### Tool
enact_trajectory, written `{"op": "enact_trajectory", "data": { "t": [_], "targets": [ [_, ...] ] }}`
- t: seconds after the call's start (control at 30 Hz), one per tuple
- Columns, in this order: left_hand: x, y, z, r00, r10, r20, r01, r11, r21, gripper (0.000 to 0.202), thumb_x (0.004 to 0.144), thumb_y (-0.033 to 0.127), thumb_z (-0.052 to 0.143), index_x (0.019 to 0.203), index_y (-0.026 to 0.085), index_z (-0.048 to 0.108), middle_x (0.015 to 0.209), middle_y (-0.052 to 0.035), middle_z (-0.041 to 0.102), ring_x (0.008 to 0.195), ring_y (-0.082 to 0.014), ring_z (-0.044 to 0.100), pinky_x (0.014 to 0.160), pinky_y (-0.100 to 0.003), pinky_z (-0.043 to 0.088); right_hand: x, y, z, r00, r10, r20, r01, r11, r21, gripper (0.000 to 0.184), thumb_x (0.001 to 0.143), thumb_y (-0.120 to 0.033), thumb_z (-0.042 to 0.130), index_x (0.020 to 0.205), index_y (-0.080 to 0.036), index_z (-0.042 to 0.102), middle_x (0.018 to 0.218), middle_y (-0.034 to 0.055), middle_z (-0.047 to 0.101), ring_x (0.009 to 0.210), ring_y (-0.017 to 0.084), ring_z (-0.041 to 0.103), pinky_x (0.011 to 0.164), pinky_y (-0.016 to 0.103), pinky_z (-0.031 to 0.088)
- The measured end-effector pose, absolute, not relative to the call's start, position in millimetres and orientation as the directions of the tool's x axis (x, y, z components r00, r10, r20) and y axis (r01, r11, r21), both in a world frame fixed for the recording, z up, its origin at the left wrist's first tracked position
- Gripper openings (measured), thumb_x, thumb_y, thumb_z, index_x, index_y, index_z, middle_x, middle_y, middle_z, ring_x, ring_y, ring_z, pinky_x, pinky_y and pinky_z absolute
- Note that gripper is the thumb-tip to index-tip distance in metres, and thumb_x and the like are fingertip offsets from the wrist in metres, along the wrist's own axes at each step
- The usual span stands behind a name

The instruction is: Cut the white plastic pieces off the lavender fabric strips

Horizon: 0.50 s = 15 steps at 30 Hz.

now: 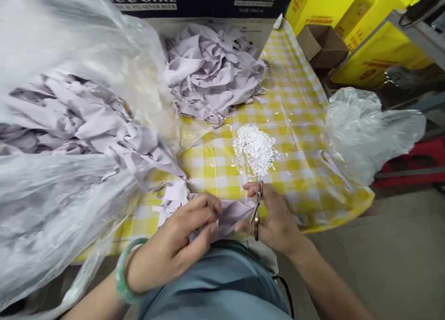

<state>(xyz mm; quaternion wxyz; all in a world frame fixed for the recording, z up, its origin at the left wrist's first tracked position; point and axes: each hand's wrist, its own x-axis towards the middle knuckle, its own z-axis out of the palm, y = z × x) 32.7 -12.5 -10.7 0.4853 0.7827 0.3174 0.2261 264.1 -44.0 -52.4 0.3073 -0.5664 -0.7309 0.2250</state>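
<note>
My left hand (181, 239), with a green bangle on the wrist, pinches a piece of pale lilac fabric (231, 215) at the table's near edge. My right hand (274, 218) grips small thread snips (256, 213), their tip at the fabric's right edge. Just beyond lies a small heap of white cut scraps (255, 148) on the yellow checked tablecloth (295, 125).
A large clear plastic bag (69, 125) stuffed with lilac fabric fills the left. A loose pile of the same fabric (212, 74) sits at the back. A crumpled clear bag (365, 130) hangs off the table's right edge. Yellow cartons (365, 37) and a brown box (323, 44) stand beyond.
</note>
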Motion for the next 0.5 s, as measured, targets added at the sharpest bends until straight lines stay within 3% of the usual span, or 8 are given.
{"op": "enact_trajectory", "data": {
  "t": [0.03, 0.1, 0.2, 0.3, 0.37, 0.43, 0.47, 0.5],
  "targets": [
    [18.5, -19.4, -9.0, 0.715, 0.699, 0.029, 0.311, -0.355, 0.882, 0.015, 0.094, 0.008, 0.046, 0.089, 0.019, 0.055, 0.104, -0.0052, 0.059, 0.099, -0.0142, 0.059, 0.087, -0.024, 0.049, 258.4, -47.0, -55.9, -0.227, 0.949, 0.218, 0.682, 0.315, -0.66, 0.043, 0.071, -0.035, 0.078, 0.104, -0.019, 0.055, 0.106, 0.0133, 0.068, 0.102, 0.029, 0.064, 0.087, 0.041, 0.053],
    [-10.2, -31.8, -6.8, 0.668, 0.744, 0.018, 0.41, -0.388, 0.825, 0.017, 0.091, 0.008, 0.051, 0.098, 0.021, 0.059, 0.113, -0.006, 0.06, 0.104, -0.0163, 0.06, 0.091, -0.027, 0.05, 246.0, -52.3, -64.0, -0.309, 0.928, 0.209, 0.674, 0.369, -0.64, 0.033, 0.071, -0.02, 0.072, 0.099, -0.018, 0.055, 0.101, 0.0124, 0.067, 0.1, 0.029, 0.063, 0.086, 0.042, 0.053],
    [-44.9, -41.5, 4.0, 0.387, 0.914, 0.118, 0.505, -0.318, 0.802, 0.018, 0.091, 0.013, 0.054, 0.096, 0.025, 0.066, 0.111, -0.0044, 0.063, 0.104, -0.0199, 0.06, 0.088, -0.032, 0.051, 234.1, -51.4, -63.6, -0.279, 0.954, 0.108, 0.606, 0.262, -0.751, 0.023, 0.069, -0.004, 0.055, 0.085, -0.021, 0.054, 0.081, 0.0039, 0.064, 0.078, 0.021, 0.061, 0.072, 0.033, 0.051],
    [-57.1, -40.2, 29.4, -0.082, 0.96, 0.269, 0.295, -0.234, 0.926, 0.022, 0.091, 0.018, 0.054, 0.079, 0.028, 0.071, 0.093, -0.0021, 0.062, 0.097, -0.0213, 0.057, 0.076, -0.034, 0.052, 232.9, -37.4, -33.1, -0.136, 0.99, 0.042, 0.36, 0.089, -0.929, 0.015, 0.072, -0.008, 0.053, 0.078, -0.022, 0.049, 0.081, 0.0012, 0.061, 0.074, 0.016, 0.059, 0.065, 0.027, 0.048],
    [-51.3, -35.8, 44.8, -0.292, 0.896, 0.336, 0.109, -0.318, 0.942, 0.026, 0.091, 0.02, 0.055, 0.074, 0.03, 0.072, 0.094, -0.0006, 0.062, 0.098, -0.0213, 0.056, 0.082, -0.037, 0.054, 231.4, -25.3, -1.3, -0.066, 0.997, 0.049, 0.206, 0.062, -0.977, 0.015, 0.075, -0.013, 0.057, 0.073, -0.022, 0.045, 0.083, 0.001, 0.06, 0.075, 0.015, 0.059, 0.063, 0.025, 0.046],
    [-38.0, -30.4, 48.0, -0.277, 0.869, 0.411, 0.067, -0.409, 0.91, 0.014, 0.089, 0.027, 0.062, 0.09, 0.036, 0.072, 0.118, 0.0038, 0.061, 0.113, -0.023, 0.056, 0.1, -0.042, 0.051, 225.0, -15.5, 29.5, -0.064, 0.994, 0.092, 0.101, 0.098, -0.99, 0.019, 0.075, -0.015, 0.06, 0.071, -0.022, 0.043, 0.082, 0.0006, 0.059, 0.073, 0.014, 0.057, 0.062, 0.025, 0.045],
    [-29.7, -27.9, 43.9, -0.183, 0.878, 0.443, 0.089, -0.434, 0.897, 0.022, 0.084, 0.032, 0.07, 0.105, 0.038, 0.07, 0.134, 0.0051, 0.055, 0.123, -0.0251, 0.052, 0.108, -0.044, 0.046, 219.9, -12.3, 42.2, -0.087, 0.989, 0.12, 0.049, 0.125, -0.991, 0.02, 0.075, -0.016, 0.061, 0.071, -0.023, 0.043, 0.082, 0.0003, 0.059, 0.072, 0.013, 0.057, 0.061, 0.025, 0.045],
    [-21.0, -25.7, 36.5, -0.046, 0.893, 0.447, 0.12, -0.439, 0.89, 0.047, 0.076, 0.034, 0.079, 0.12, 0.039, 0.063, 0.145, 0.0037, 0.048, 0.132, -0.0278, 0.048, 0.112, -0.045, 0.043, 214.1, -10.4, 52.3, -0.122, 0.981, 0.149, -0.009, 0.149, -0.989, 0.021, 0.075, -0.018, 0.062, 0.071, -0.023, 0.042, 0.081, 0.0002, 0.058, 0.071, 0.013, 0.057, 0.061, 0.025, 0.046]
  ]
}}
